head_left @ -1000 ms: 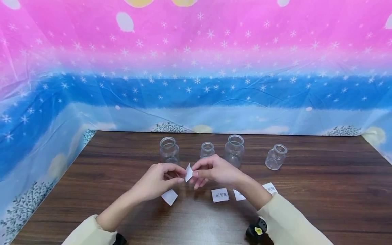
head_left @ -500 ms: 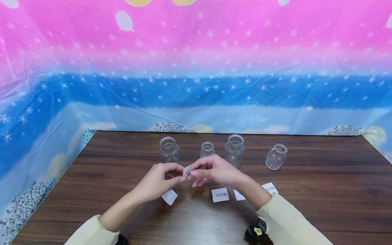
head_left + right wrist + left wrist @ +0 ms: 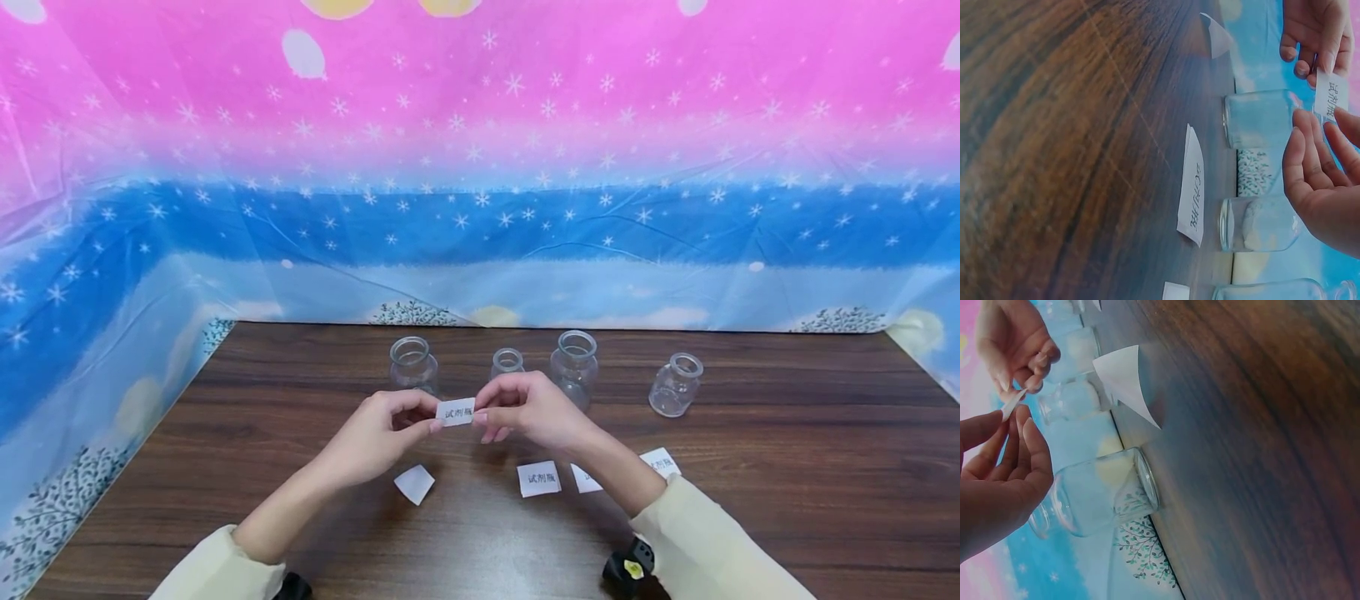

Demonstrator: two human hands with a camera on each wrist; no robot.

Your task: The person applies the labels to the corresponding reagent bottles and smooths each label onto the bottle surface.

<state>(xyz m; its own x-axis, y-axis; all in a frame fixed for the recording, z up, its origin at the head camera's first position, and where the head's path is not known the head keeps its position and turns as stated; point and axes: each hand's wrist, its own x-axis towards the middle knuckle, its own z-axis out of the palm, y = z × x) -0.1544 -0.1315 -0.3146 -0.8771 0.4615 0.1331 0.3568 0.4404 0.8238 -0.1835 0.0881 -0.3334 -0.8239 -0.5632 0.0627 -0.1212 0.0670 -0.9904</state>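
Both forearms reach in from the near corners of the head view and converge near the middle, hands raised above the table (image 3: 480,542). Left hand (image 3: 367,437): thumb and index finger pinch the left end of a small white label (image 3: 454,412); thumb below, index finger arched above. Right hand (image 3: 543,412): same kind of pinch at the label's opposite end, index finger bent over, thumb tip against the paper, remaining fingers loosely curled beneath. Label is held between the two hands, off the table, its printed face towards the head camera; in the left wrist view it appears nearly edge-on.

Pale sleeves (image 3: 712,542) cover both forearms up to short of the wrists. A black device (image 3: 628,571) shows beneath the right sleeve.

On the table, below the left hand's fingers: a blank white paper piece (image 3: 414,484), its edge lifted in the left wrist view. Below the right hand: a printed label stack (image 3: 538,478). A middle paper (image 3: 584,477) and a far-right label (image 3: 662,461) are partly hidden by the right forearm.

Beyond the hands, four clear glass jars (image 3: 677,385) stand upright in a loose row; the right hand overlaps two of them in the head view.
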